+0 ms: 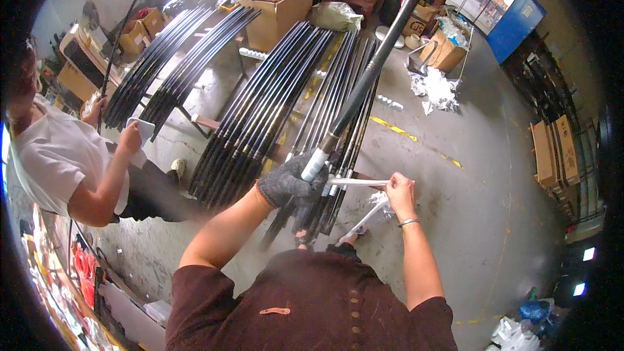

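Observation:
My left hand, in a dark grey knit glove, is closed round the lower part of a long black pole. The pole slants up and away to the right, and a white wrapped section shows just above my glove. Bare, with a bracelet at the wrist, my right hand pinches a white strip. That strip runs taut from the pole beside my glove to my fingers. More white strip hangs below my right hand. Several similar black poles lie in rows beyond my hands.
At left a person in a white shirt holds a pole and a white cloth or sheet. More poles rest on a rack. Cardboard boxes stand behind. White scraps lie on the grey floor, with flat cartons at far right.

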`<act>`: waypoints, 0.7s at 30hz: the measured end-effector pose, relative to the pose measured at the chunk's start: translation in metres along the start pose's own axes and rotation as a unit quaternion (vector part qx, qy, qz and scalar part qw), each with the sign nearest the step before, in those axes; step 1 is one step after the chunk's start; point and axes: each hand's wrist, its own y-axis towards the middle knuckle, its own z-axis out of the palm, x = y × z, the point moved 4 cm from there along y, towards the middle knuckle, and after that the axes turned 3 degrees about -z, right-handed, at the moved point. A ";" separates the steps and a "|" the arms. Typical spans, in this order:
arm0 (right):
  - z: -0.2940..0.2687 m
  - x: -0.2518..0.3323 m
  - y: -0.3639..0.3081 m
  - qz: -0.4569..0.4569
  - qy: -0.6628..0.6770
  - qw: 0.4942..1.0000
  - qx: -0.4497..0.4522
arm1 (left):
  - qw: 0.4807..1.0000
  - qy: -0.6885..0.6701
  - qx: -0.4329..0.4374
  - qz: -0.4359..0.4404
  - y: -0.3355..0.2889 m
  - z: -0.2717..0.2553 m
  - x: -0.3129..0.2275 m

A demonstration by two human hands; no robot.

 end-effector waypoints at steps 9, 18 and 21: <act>-0.011 -0.149 -0.036 0.115 -0.157 0.981 -0.015 | 0.999 -0.018 -0.023 -0.038 -0.024 -0.023 -0.008; -0.097 -0.239 -0.096 0.297 -0.233 0.925 -0.034 | 0.999 0.011 0.029 -0.027 -0.036 -0.059 0.006; -0.110 -0.257 -0.114 0.284 -0.252 0.924 -0.047 | 0.999 0.013 0.011 -0.040 -0.040 -0.060 0.016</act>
